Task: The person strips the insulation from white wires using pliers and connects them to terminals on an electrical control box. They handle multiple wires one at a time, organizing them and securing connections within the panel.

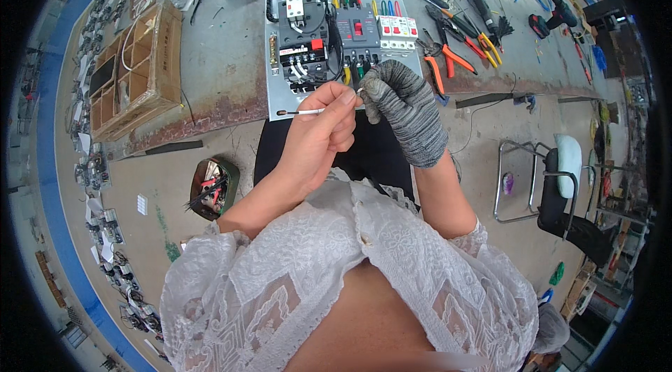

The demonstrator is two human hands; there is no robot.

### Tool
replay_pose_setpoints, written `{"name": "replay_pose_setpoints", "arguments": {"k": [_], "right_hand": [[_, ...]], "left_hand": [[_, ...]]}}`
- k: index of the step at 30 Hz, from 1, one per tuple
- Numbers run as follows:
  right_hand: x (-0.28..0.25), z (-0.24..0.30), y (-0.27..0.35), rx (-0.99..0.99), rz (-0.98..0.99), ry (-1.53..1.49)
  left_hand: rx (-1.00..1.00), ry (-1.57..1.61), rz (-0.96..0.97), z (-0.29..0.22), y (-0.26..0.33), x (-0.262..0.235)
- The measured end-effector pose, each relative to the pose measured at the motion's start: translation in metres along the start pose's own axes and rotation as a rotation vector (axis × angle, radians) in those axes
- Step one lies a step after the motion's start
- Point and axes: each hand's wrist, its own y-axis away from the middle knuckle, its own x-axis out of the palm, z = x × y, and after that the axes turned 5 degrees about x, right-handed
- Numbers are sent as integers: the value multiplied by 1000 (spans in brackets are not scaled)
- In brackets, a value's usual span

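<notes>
My left hand [323, 123], bare, pinches a thin white wire-like piece [308, 111] with a dark tip, which sticks out leftward over the panel's near edge. Close beside its thumb, my right hand [409, 109] in a grey striped knit glove has its fingers pressed together. A tiny bright bit shows between the two hands; what the gloved fingers hold is too small to make out. Just beyond them lies a metal mounting panel [277, 85] with a grey circuit breaker [358, 30], white small breakers [397, 30] with red switches, and coloured wires.
A cardboard box with compartments [168, 71] stands left on the grey bench. Orange-handled pliers [448, 57], other cutters and a cordless drill [556, 13] lie to the right. On the floor are a tool bin [231, 190] and a metal-framed chair [498, 183].
</notes>
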Motion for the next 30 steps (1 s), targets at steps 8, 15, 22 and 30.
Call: {"name": "replay_pose_setpoints", "arguments": {"k": [8, 15, 22, 30], "right_hand": [[-13, 4, -2, 6, 70, 226], [-21, 11, 1, 112, 92, 198], [-35, 0, -2, -109, 187, 235], [-49, 0, 0, -557, 76, 727]], "left_hand": [[1, -108, -27, -1, 0, 1], [10, -300, -62, 7, -5, 3], [-80, -200, -63, 2, -10, 5], [-163, -205, -51, 10, -20, 11]]}}
